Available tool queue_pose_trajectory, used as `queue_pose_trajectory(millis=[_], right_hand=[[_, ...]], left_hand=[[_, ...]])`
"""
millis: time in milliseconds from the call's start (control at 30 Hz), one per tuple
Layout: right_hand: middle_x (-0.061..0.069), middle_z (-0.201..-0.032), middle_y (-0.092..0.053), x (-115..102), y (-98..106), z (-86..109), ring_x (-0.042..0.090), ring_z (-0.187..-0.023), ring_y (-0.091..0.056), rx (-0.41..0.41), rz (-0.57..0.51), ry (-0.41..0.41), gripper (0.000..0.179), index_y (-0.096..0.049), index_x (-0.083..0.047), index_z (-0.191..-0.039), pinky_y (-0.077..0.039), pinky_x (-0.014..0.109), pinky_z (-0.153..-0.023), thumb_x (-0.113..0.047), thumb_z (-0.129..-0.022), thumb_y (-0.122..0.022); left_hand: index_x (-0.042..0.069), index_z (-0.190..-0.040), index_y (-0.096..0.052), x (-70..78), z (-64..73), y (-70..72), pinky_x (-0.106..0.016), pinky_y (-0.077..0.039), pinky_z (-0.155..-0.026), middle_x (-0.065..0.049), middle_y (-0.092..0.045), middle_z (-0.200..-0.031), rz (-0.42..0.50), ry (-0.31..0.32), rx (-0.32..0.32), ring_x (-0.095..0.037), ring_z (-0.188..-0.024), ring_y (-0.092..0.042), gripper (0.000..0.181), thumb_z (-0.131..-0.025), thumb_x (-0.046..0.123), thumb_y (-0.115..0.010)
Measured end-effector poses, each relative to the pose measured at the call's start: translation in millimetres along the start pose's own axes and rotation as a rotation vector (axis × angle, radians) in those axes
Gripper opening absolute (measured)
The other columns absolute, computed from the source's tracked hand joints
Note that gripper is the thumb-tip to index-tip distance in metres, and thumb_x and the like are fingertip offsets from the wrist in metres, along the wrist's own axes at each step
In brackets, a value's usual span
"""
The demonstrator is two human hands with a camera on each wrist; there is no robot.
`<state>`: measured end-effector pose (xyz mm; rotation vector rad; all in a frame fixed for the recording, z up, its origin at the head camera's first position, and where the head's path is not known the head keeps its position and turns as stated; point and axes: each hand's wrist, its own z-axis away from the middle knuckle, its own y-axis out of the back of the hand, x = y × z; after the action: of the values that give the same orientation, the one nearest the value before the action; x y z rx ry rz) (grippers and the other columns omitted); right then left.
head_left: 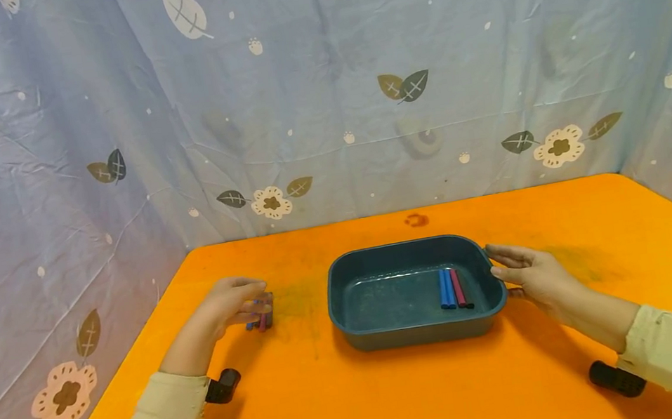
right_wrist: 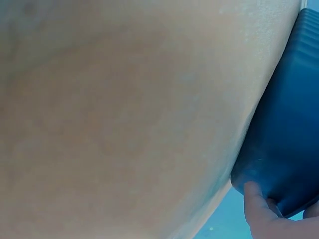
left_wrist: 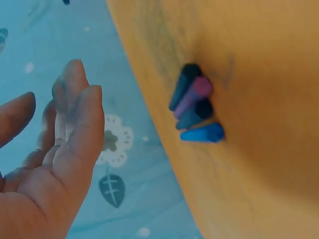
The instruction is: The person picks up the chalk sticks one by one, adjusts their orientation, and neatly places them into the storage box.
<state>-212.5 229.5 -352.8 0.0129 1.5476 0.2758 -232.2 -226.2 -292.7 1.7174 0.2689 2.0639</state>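
My left hand [head_left: 235,302] hovers over a small cluster of crayons [head_left: 263,318] left of the tray, fingers loosely bent. In the left wrist view, those crayons [left_wrist: 193,97], black, purple, dark and bright blue, lie apart from the left hand [left_wrist: 60,154], with nothing between its fingers. At the right end of the dark blue-green tray [head_left: 413,336], my right hand [head_left: 532,277] holds the rim with thumb and fingers. The right wrist view shows its fingers [right_wrist: 256,201] against the tray's outer wall [right_wrist: 284,134]. Blue, red and dark crayons [head_left: 453,288] lie side by side inside the tray.
An orange table [head_left: 336,407] carries coloured smudges and a reddish-brown mark [head_left: 417,220] behind the tray. Patterned pale blue curtains [head_left: 327,97] hang around the back and sides. Black wrist devices [head_left: 222,387] stick out below both sleeves.
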Motion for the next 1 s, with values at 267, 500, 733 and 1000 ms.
queue_pose_trajectory(millis=[267, 500, 733, 1000], right_hand=[[0.027, -0.156, -0.014, -0.3, 1.2, 0.9, 0.014, -0.116, -0.047, -0.009, -0.013, -0.010, 0.060, -0.015, 0.005, -0.152, -0.053, 0.028, -0.077, -0.009, -0.103, -0.046], [0.027, -0.156, -0.013, -1.8, -0.8, 1.1, 0.038, -0.131, -0.036, -0.011, -0.021, -0.014, 0.060, -0.014, 0.004, -0.153, -0.052, 0.026, -0.079, -0.008, -0.104, -0.045], [0.027, -0.156, -0.012, -2.3, -0.3, 0.7, 0.042, -0.133, -0.032, -0.002, -0.008, -0.013, 0.059, -0.013, 0.005, -0.152, -0.052, 0.025, -0.078, -0.005, -0.103, -0.044], [0.027, -0.156, -0.012, -3.3, -1.7, 0.7, 0.045, -0.135, -0.028, -0.006, -0.018, -0.014, 0.060, -0.013, 0.005, -0.153, -0.052, 0.026, -0.079, -0.005, -0.103, -0.045]], left_hand=[[-0.017, -0.140, -0.034, -12.0, -5.8, 11.1, -0.037, -0.055, -0.085, -0.028, -0.056, -0.128, -0.035, 0.038, 0.038, -0.021, -0.093, -0.068, 0.053, -0.104, 0.018, -0.047], [-0.019, -0.140, -0.031, -24.7, -13.2, 25.9, -0.044, -0.051, -0.093, -0.034, -0.047, -0.135, -0.056, 0.063, 0.035, -0.036, -0.110, -0.062, 0.052, -0.105, 0.016, -0.044], [-0.021, -0.140, -0.030, -35.4, -22.4, 38.6, -0.047, -0.049, -0.095, -0.036, -0.045, -0.135, -0.053, 0.094, 0.023, -0.036, -0.111, -0.061, 0.050, -0.104, 0.012, -0.044], [-0.020, -0.136, -0.038, -41.5, -30.8, 43.1, -0.044, -0.052, -0.092, -0.030, -0.059, -0.121, -0.044, 0.185, 0.029, -0.023, -0.089, -0.068, 0.048, -0.101, 0.010, -0.051]])
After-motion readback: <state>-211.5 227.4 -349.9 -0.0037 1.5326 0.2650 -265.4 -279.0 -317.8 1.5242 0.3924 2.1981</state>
